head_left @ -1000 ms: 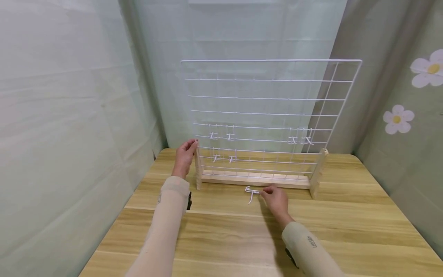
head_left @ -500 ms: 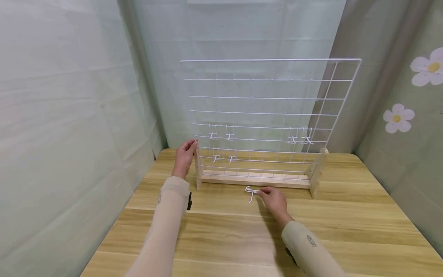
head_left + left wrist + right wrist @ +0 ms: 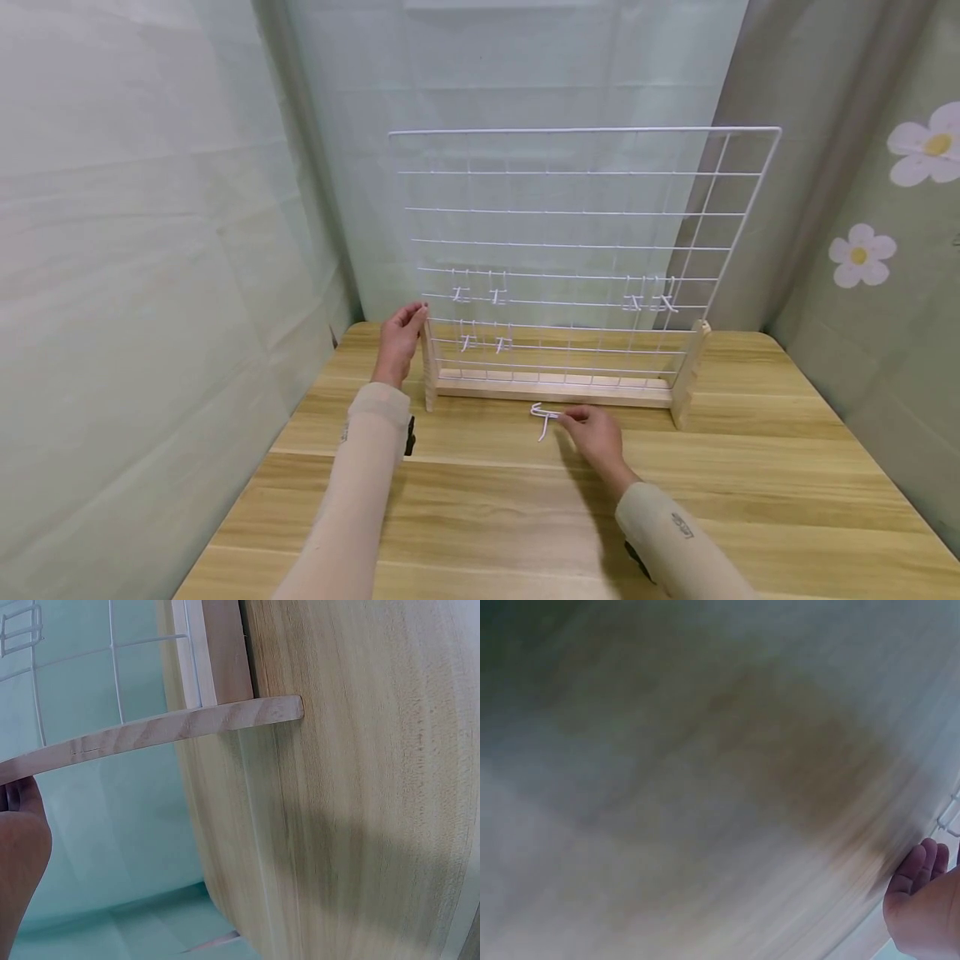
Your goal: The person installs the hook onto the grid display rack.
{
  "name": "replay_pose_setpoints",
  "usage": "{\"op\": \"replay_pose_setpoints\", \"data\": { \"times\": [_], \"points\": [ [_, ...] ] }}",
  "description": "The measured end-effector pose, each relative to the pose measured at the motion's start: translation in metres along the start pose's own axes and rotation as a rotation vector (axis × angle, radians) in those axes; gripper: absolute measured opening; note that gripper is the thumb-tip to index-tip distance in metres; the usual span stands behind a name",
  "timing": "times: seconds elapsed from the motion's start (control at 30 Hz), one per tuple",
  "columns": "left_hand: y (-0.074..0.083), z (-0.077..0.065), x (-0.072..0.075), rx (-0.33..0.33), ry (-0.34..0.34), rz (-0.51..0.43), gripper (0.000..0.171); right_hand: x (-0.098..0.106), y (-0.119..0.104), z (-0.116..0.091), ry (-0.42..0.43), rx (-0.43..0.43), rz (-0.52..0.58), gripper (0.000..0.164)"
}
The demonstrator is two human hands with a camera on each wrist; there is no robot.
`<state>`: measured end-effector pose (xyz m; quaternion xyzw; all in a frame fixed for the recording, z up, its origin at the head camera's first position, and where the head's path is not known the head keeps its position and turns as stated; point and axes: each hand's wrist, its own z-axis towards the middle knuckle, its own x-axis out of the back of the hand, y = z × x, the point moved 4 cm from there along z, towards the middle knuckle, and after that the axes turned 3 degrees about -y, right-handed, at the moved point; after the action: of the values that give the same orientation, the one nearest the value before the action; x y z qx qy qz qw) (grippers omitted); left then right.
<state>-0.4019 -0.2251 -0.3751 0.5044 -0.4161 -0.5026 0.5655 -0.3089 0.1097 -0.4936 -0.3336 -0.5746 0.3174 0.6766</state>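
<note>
A white wire grid rack stands upright in wooden supports on the table. My left hand grips the upper end of the rack's left wooden post; in the left wrist view the post hides part of the fingers. In front of the rack's base, my right hand pinches one end of a white wire hook between thumb and fingertips, just over the table. At the right wrist view's edge, part of the hand and some white wire show.
Several white hooks hang on the grid's lower rows, a pair of them at the right and others at the left. The wooden base bar lies behind the held hook. Pale curtains surround the wood-grain table.
My right hand has shifted very slightly left, and its forearm has moved a touch. My left hand keeps its grip on the post. The hook stays in nearly the same spot.
</note>
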Motion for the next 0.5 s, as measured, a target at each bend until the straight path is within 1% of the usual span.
{"op": "replay_pose_setpoints", "data": {
  "times": [0.13, 0.23, 0.37, 0.43, 0.5],
  "points": [
    [0.0002, -0.0004, 0.0002, 0.001, 0.001, 0.01, 0.039, -0.0018, -0.0013, -0.0004, -0.033, 0.004, -0.006, 0.015],
    [0.0004, -0.0012, 0.0004, 0.008, -0.002, 0.021, 0.04, -0.0034, -0.002, 0.0004, -0.051, 0.006, -0.026, 0.017],
    [0.0008, -0.0019, 0.0005, 0.015, -0.008, 0.026, 0.041, -0.0053, -0.0018, 0.0019, -0.061, -0.009, -0.049, 0.02],
    [0.001, -0.0015, 0.0003, 0.009, -0.011, 0.022, 0.041, -0.0067, -0.0014, 0.0026, -0.058, -0.008, -0.047, 0.018],
    [0.0013, -0.0009, 0.0001, 0.003, -0.013, 0.016, 0.041, -0.0086, -0.0017, 0.0031, -0.049, -0.002, -0.021, 0.016]
  ]
}}
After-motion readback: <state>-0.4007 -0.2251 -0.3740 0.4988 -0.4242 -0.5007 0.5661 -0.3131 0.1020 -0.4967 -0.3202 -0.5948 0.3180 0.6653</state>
